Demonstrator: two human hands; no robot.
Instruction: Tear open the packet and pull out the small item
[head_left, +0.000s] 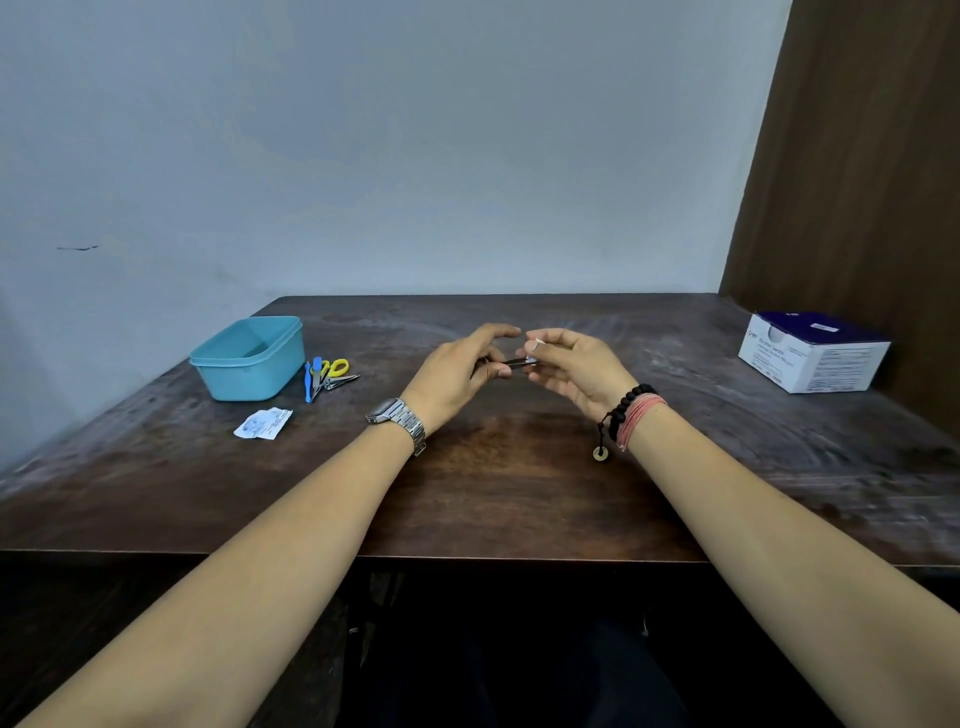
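Centrally, above the worktop (493, 467), both hands meet over a slender dark metal tool (514, 361), seemingly tweezers, though it is too small to name with certainty. Left hand (457, 376): thumb and curled fingers pinch the tool's near end, its tip pointing toward the other hand. Right hand (576, 366): fingers curled, pinching a small white pad (535, 345), apparently a wipe or swab, which meets the tool's tip. Both are held in the air, well clear of the wood.

Judged from this pose, the step is wiping the tool's tip. To do it well, the left grip should stay firm and motionless near the back of the tool, so the tip does not wander. The right grip should fold the pad round the tip and draw outward along the metal, away from the left fingers, rather than scrubbing back and forth. Light pressure suffices; a hard squeeze could bend fine points or push them through the pad.

At left stand a blue tub (248, 358), a cluster of small tools (328, 378) with yellow and blue handles beside it, and a torn sachet (263, 423) nearer the edge. A white box (813, 358) sits far right.
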